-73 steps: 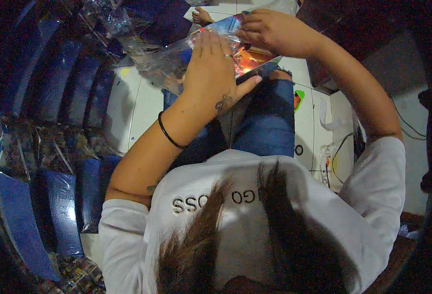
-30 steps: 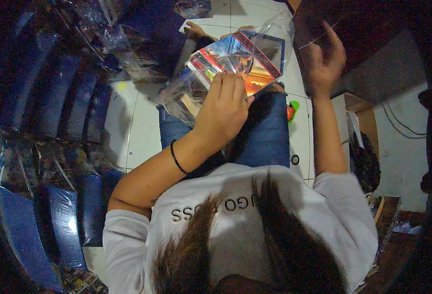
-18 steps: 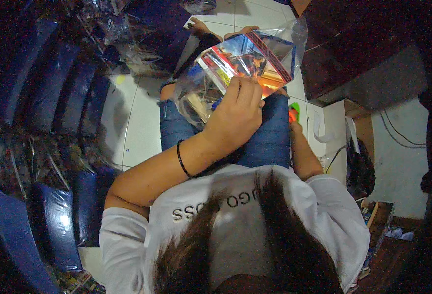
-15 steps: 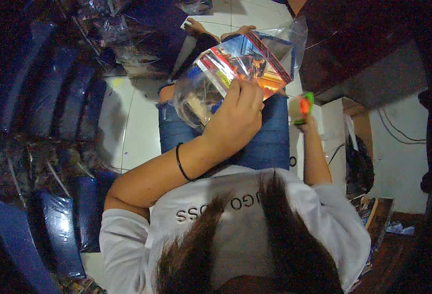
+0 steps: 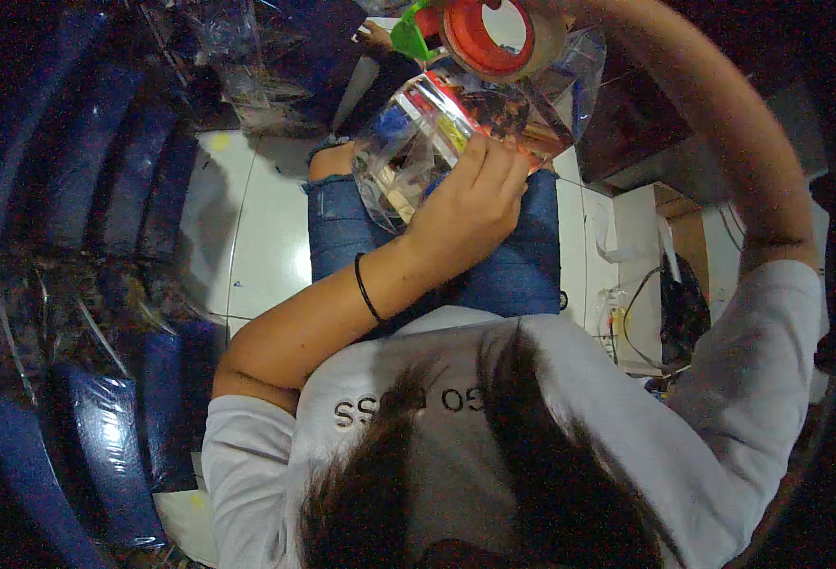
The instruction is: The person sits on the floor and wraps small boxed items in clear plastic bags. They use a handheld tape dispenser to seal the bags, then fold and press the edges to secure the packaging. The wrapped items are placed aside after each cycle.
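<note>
On my lap lies a clear plastic bag (image 5: pixel 380 175) with a shiny, colourful printed card (image 5: pixel 444 102) at its upper part. Pale and blue pieces show through the film. My left hand (image 5: pixel 470 194) presses its fingers together on the card's lower edge and holds the package. Above the package, a tape dispenser (image 5: pixel 420 30) in green and red carries a tape roll (image 5: pixel 458 40) with a red-orange core. My right hand (image 5: pixel 579 9) is at the top edge, behind the roll, mostly cut off; it grips the dispenser.
To the left stand several dark blue, plastic-wrapped packages (image 5: pixel 105 417) in rows. More wrapped goods (image 5: pixel 257 57) lie at the far left. On the right are a white open cabinet (image 5: pixel 636 228), a black bag (image 5: pixel 685 313) and a cable. White floor tiles (image 5: pixel 271 228) lie beside my knees.
My right hand has swung the tape dispenser up from beside my right knee to above the package. My left hand keeps its hold, shifted slightly right; the package has tilted a little.
</note>
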The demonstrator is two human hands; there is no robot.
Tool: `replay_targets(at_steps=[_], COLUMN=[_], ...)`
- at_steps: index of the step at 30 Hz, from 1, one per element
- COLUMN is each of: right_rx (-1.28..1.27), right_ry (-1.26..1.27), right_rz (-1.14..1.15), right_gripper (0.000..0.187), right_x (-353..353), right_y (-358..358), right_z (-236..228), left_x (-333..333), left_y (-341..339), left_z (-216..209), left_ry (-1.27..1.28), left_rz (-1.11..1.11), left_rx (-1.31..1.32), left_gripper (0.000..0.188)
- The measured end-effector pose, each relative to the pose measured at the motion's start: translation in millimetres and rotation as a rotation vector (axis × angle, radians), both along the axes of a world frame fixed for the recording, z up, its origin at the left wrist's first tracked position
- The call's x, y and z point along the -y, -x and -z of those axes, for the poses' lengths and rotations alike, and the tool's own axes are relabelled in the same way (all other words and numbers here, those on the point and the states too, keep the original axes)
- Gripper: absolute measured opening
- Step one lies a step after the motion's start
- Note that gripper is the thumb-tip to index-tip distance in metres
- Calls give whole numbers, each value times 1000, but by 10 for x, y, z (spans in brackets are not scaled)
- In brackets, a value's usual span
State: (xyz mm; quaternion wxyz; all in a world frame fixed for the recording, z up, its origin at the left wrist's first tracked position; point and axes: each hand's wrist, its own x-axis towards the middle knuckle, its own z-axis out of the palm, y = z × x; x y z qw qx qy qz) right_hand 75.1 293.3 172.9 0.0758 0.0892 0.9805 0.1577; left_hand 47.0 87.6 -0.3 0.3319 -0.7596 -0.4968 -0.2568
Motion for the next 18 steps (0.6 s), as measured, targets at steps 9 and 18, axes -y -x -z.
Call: replay_targets(at_steps=[9, 18], right_rx=[452, -553], right_ry=[-191, 310], right_rz=[-178, 338], right_gripper=[22, 43], right_x=[-510, 1254], right_y=[755, -1103], right_z=[-28, 115], left_x=[-12, 107], left_y=[-12, -112], left_z=[23, 103], left_ry=[-37, -69], left_rz=[29, 198], left_rx=[-31, -8], left_gripper=[28, 29])
